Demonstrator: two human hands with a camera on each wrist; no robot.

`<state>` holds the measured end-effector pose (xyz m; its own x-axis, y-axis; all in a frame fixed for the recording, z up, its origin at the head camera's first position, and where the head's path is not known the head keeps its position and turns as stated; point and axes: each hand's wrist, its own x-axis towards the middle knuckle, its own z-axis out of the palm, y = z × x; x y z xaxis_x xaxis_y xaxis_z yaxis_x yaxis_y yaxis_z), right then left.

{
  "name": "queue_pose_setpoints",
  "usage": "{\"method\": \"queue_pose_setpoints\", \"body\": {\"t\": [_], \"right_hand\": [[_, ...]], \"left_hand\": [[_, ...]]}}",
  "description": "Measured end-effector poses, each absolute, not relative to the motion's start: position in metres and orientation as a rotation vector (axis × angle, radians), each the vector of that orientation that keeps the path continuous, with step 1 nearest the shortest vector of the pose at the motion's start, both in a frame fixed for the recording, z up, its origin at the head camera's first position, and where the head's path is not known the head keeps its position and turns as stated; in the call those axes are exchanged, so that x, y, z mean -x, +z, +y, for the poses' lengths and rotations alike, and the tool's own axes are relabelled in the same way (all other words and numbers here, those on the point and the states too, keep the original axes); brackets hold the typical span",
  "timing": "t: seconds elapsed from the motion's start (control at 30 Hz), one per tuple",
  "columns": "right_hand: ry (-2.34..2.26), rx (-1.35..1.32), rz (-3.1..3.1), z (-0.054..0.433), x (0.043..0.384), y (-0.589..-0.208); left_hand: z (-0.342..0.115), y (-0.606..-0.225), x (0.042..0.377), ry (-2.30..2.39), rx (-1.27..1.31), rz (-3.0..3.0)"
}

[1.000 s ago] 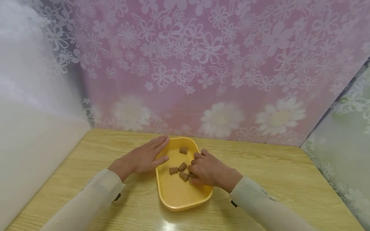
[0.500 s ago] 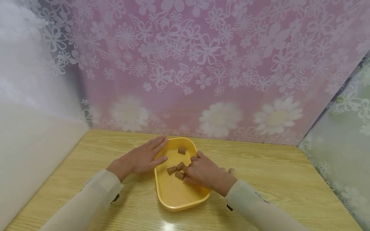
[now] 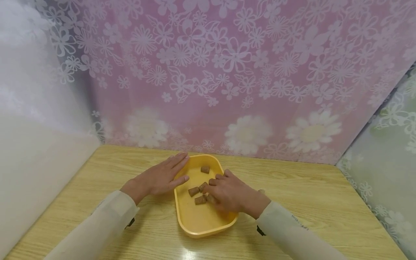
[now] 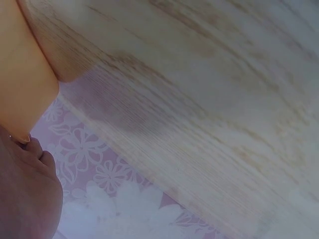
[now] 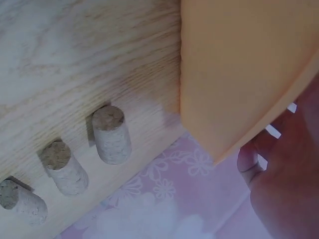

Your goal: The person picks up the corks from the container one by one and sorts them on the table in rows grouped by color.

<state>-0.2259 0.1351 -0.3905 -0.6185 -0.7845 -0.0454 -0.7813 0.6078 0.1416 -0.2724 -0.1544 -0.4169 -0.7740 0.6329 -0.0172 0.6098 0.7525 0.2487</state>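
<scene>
In the head view, the left hand (image 3: 159,177) rests, fingers extended, against the yellow tray's (image 3: 201,221) left rim, while the right hand (image 3: 233,192), nearer the brown cork (image 3: 200,200), reaches in with bent fingers, its grip impossible to tell; that cork lies just left of its fingertips, long axis roughly left-to-right. The left wrist view shows the left hand touching the tray's rim. The right wrist view shows three upright corks (image 5: 112,134) beside the tray.

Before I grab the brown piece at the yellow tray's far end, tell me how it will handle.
The brown piece looks like a short cylinder on its side, so a push may set it rolling. Its dull, cork-like look suggests it is probably light and not slippery. The wall of the yellow tray would likely stop it.
</scene>
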Motion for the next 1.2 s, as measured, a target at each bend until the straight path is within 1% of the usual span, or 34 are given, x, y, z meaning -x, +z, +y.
{"method": "queue_pose_setpoints", "body": {"t": [0.3, 0.47, 0.67, 0.9, 1.2], "right_hand": [[-0.27, -1.396, -2.727, 0.138, 0.226, -0.39], [-0.196, -1.385, -2.731, 0.14, 0.226, -0.392], [-0.065, -1.393, -2.734, 0.145, 0.227, -0.392], [0.248, -1.371, -2.776, 0.157, 0.228, -0.388], [0.469, -1.348, -2.743, 0.173, 0.225, -0.376]], "left_hand": [[-0.154, -0.416, 0.273, 0.357, -1.014, 2.848], [-0.154, -0.416, 0.273, 0.368, -1.018, 2.843], [-0.154, -0.415, 0.271, 0.365, -1.016, 2.839], [-0.153, -0.415, 0.272, 0.356, -1.0, 2.839], [-0.153, -0.417, 0.273, 0.355, -0.984, 2.842]]}}
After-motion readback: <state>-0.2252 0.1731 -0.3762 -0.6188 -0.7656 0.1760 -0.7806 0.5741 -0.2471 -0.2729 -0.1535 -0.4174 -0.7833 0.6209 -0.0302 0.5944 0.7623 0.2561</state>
